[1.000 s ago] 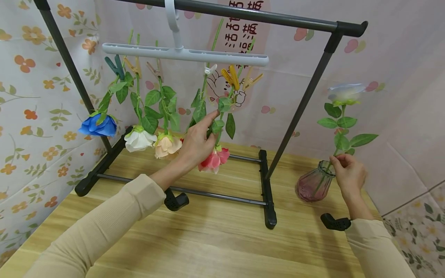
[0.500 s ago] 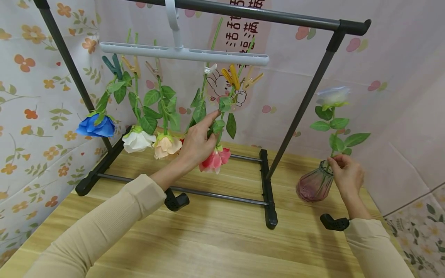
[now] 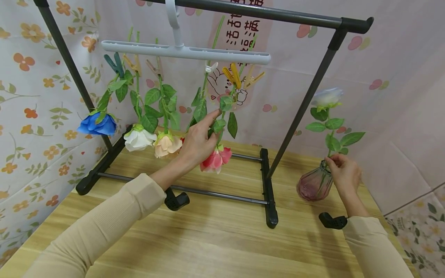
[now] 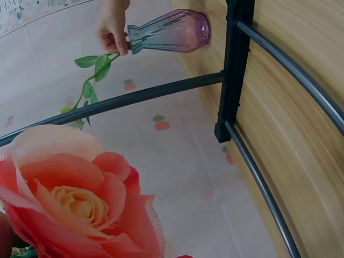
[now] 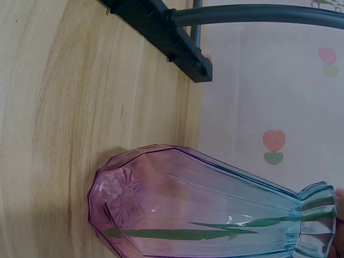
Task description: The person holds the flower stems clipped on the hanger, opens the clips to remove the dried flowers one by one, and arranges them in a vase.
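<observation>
My right hand (image 3: 347,173) pinches the stem of a pale blue-white rose (image 3: 327,98) just above the mouth of a ribbed pink-to-blue glass vase (image 3: 314,184). Its green stem (image 5: 183,234) reaches down inside the vase, near the bottom. My left hand (image 3: 199,141) is at the stem of a pink rose (image 3: 216,159), index finger stretched along the leaves and thumb below. That rose hangs head down from a yellow clothespin (image 3: 233,75); its coral bloom (image 4: 80,193) fills the lower left of the left wrist view.
A grey hanger (image 3: 187,52) on a black rack (image 3: 300,116) carries more upside-down roses: blue (image 3: 97,123), white (image 3: 139,138) and peach (image 3: 167,145). The rack's foot (image 3: 268,189) stands between the left hand and the vase on the wooden table (image 3: 222,243).
My right hand has lowered the pale rose slightly, moving it left, and its stem sits deeper in the vase. The left hand stays at the pink rose.
</observation>
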### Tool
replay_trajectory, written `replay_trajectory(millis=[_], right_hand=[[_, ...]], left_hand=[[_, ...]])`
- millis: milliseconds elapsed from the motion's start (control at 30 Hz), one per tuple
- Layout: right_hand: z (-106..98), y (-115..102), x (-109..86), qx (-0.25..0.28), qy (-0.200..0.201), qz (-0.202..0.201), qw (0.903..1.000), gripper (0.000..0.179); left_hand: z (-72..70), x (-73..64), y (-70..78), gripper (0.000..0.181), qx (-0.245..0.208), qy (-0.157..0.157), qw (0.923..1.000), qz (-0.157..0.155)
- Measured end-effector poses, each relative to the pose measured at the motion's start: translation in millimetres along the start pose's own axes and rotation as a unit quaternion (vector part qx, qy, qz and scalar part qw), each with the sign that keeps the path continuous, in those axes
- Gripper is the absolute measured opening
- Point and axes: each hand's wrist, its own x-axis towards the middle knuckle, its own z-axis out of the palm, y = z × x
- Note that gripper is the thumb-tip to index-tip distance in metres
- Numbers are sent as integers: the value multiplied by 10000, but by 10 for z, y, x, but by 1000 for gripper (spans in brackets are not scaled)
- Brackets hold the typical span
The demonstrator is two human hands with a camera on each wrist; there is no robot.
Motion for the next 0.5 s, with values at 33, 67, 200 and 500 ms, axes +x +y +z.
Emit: replay_trajectory(millis=[33, 67, 200, 500], right_hand=[[1, -1, 0, -17, -11, 18, 10000, 21], [1, -2, 2, -25, -16, 22, 10000, 21], [1, 2, 3, -32, -30, 46, 10000, 21], [-11, -2, 24, -304, -261, 73, 9992, 23]], left_hand=[[-1, 1, 0, 55, -1, -5, 10000, -3], [-2, 1, 0, 55, 2, -6, 10000, -2], [-5, 0, 2, 54, -1, -5, 10000, 16], [0, -4, 2, 52, 4, 27, 10000, 95]])
